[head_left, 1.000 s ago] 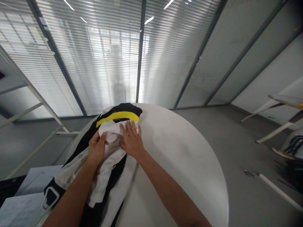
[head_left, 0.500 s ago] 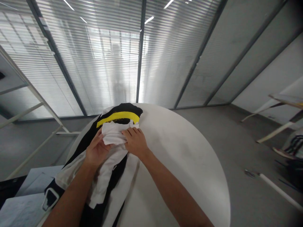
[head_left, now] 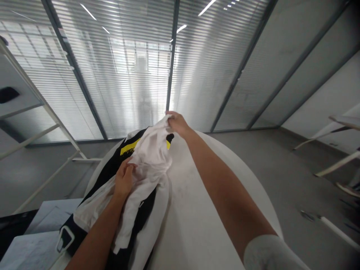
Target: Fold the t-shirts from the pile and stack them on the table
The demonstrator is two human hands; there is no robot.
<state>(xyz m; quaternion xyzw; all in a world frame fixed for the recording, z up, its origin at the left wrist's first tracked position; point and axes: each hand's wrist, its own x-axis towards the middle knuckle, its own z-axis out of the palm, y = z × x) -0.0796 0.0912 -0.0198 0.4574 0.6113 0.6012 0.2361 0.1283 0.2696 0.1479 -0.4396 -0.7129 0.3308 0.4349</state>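
A white garment [head_left: 153, 150] with long hanging parts is stretched up between my two hands; which kind it is I cannot make out. My right hand [head_left: 176, 123] pinches its upper end, raised toward the far side of the table. Lower down on the left, my left hand [head_left: 124, 178] is closed on the garment's edge. Beneath it lies a black cloth [head_left: 108, 174] with a yellow stripe, partly covered by the white fabric. The white round table [head_left: 202, 210] bears both.
A white-framed object [head_left: 65, 239] lies by the table's left edge, near pale blue-grey panels [head_left: 35, 251]. A white metal frame [head_left: 53, 122] stands at left. Blinds [head_left: 140, 97] hang behind glass ahead. A white pole [head_left: 339, 232] lies at right near wooden-legged furniture [head_left: 337, 163].
My right hand has moved up and away, pulling the bunched white garment out into a raised, stretched shape. My left hand has turned over and shifted slightly right and down. The view has tilted a little.
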